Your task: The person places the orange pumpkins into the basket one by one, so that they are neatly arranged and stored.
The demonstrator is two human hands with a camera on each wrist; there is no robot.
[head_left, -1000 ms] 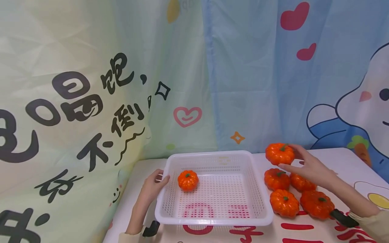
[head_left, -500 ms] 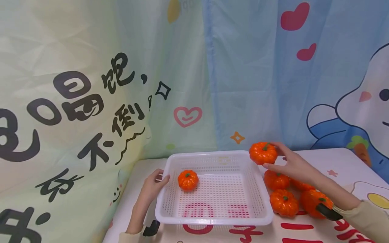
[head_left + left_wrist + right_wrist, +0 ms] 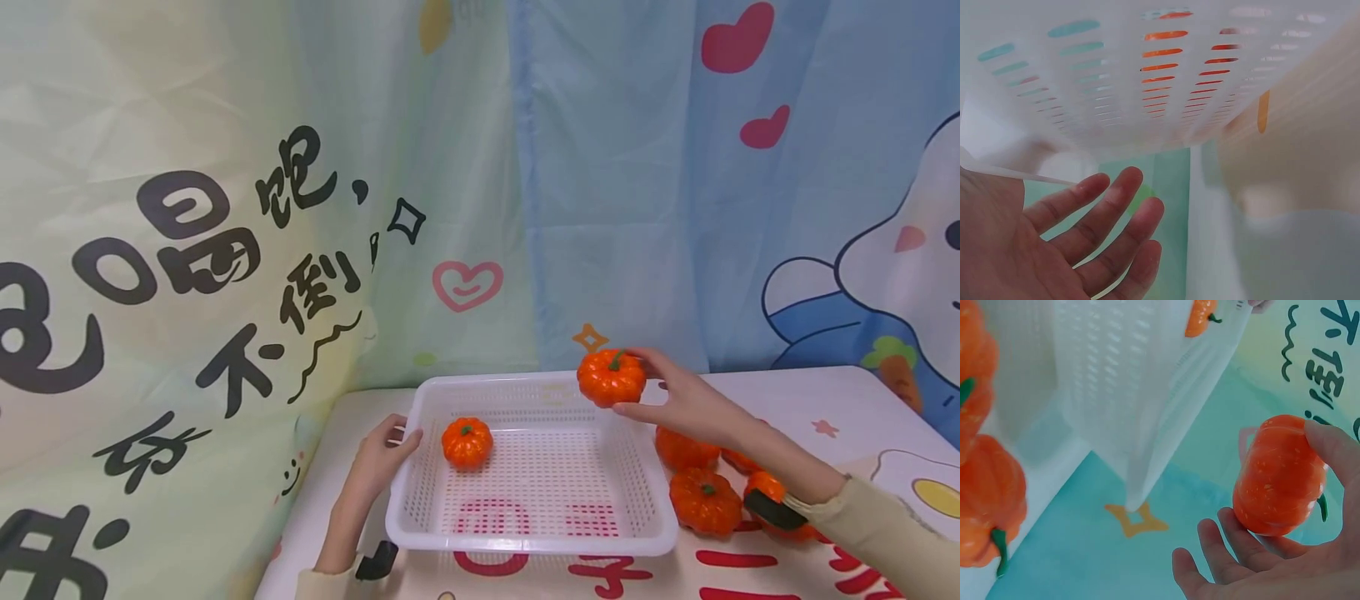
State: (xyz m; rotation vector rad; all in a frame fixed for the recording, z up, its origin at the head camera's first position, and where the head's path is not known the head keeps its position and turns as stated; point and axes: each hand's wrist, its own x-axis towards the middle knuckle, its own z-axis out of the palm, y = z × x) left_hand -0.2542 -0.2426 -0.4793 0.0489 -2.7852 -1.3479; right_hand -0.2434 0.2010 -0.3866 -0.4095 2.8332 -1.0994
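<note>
A small orange pumpkin with a green stem is pinched between the thumb and fingers of my right hand, above the back right corner of a white plastic basket. The right wrist view shows this pumpkin between thumb and fingertips, other fingers spread. Inside the basket, toward its left side, sits another pumpkin. My left hand rests at the basket's left rim, its thumb by the edge. In the left wrist view, the relaxed fingers of the left hand lie outside the perforated wall.
Several more pumpkins are grouped on the table right of the basket, partly hidden by the right forearm. A printed cloth hangs behind the table. Dark bands are on both wrists.
My right hand has carried its pumpkin leftward, from over the group of pumpkins to the basket's back right corner. My left hand and the pumpkin in the basket stay in place.
</note>
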